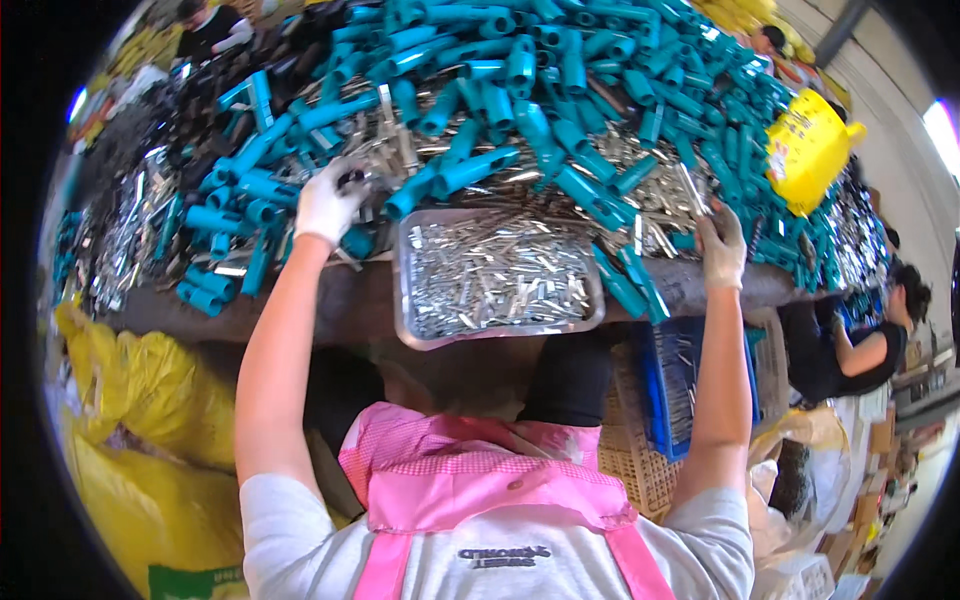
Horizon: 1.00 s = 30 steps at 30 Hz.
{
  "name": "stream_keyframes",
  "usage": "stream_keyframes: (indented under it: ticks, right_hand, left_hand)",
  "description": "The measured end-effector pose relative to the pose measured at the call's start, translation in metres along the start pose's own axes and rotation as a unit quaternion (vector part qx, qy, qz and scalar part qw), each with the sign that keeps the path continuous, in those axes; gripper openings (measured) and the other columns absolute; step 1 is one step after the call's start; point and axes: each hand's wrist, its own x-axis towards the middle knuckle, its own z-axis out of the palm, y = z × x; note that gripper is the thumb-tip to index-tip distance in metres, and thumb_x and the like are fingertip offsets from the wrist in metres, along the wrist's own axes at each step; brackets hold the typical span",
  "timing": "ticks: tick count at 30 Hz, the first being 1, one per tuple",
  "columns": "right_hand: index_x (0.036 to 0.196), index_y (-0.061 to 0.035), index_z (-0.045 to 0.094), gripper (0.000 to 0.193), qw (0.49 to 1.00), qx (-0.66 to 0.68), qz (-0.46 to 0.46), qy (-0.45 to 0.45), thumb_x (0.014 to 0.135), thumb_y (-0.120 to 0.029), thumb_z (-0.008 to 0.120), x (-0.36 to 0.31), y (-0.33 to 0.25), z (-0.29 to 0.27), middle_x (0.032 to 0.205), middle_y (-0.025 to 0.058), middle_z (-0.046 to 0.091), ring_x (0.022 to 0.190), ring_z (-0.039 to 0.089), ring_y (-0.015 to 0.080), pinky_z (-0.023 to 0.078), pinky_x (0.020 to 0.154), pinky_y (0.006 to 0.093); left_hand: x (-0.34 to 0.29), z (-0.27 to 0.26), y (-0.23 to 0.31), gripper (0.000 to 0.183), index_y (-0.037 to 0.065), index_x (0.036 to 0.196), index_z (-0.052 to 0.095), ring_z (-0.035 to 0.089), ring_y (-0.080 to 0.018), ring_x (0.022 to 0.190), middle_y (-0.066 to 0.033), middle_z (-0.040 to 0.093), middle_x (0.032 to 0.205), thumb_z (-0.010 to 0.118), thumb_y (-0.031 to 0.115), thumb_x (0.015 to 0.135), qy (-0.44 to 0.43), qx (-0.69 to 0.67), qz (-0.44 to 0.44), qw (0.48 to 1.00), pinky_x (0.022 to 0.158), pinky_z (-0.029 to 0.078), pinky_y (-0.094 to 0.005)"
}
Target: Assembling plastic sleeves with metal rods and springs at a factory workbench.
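While the right hand (724,245) pinches a silver strip (689,186) right of the rectangular tray (403,285), lifting should clear the teal tubes (588,195), the grip of the left hand (328,203) being indeterminable.

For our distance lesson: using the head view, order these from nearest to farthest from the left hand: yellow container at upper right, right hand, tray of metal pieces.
From the left hand:
1. Tray: to its lower right.
2. Right hand: beyond the tray.
3. Yellow container: right of that hand.
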Motion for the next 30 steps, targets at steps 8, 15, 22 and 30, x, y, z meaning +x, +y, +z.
stream_keyframes:
  ticks: [8, 15, 22, 30]
  right_hand:
    - [0.119, -0.0006, 0.051, 0.034, 0.985, 0.104, -0.053, -0.125, 0.085, 0.005, 0.053, -0.078, -0.049, 0.066, 0.084, 0.0032, 0.056, 0.062, 0.050, 0.0059, 0.039, 0.050, 0.0177]
    - [0.119, -0.0015, 0.052, 0.037, 0.970, 0.151, -0.033, -0.185, 0.083, 0.007, 0.055, -0.136, -0.070, 0.107, 0.087, 0.0032, 0.056, 0.064, 0.051, 0.0056, 0.040, 0.052, 0.0184]
    - [0.118, -0.0003, 0.052, 0.038, 0.971, 0.125, -0.031, -0.202, 0.082, 0.007, 0.057, -0.167, -0.088, 0.133, 0.089, 0.0041, 0.056, 0.075, 0.052, 0.0076, 0.045, 0.064, 0.0204]
    - [0.113, -0.0005, 0.055, 0.038, 0.958, 0.026, -0.154, -0.242, 0.077, 0.009, 0.058, -0.203, -0.113, 0.154, 0.094, 0.0128, 0.056, 0.082, 0.057, 0.0235, 0.047, 0.074, 0.0313]
  left_hand:
    - [0.033, 0.005, -0.004, 0.020, 0.008, 0.101, 0.050, 0.058, -0.0381, 0.095, -0.0196, 0.060, 0.097, 0.053, 0.009, 0.082, -0.112, 0.051, 0.074, 0.990, 0.081, 0.046, -0.0437]
    - [0.046, -0.005, 0.011, 0.029, 0.010, 0.099, 0.058, 0.062, -0.0333, 0.083, -0.0163, 0.064, 0.092, 0.057, 0.019, 0.071, -0.053, 0.172, 0.150, 0.972, 0.074, 0.051, -0.0428]
    - [0.052, -0.018, 0.016, 0.020, 0.007, 0.099, 0.055, 0.060, -0.0262, 0.059, -0.0126, 0.060, 0.071, 0.056, 0.016, 0.081, 0.176, -0.050, -0.025, 0.983, 0.053, 0.047, -0.0367]
    - [-0.042, -0.012, 0.083, 0.028, 0.011, 0.071, 0.040, 0.039, -0.0107, 0.050, 0.0006, 0.037, 0.060, 0.051, 0.022, 0.094, 0.111, -0.778, -0.439, 0.436, 0.046, 0.037, -0.0229]
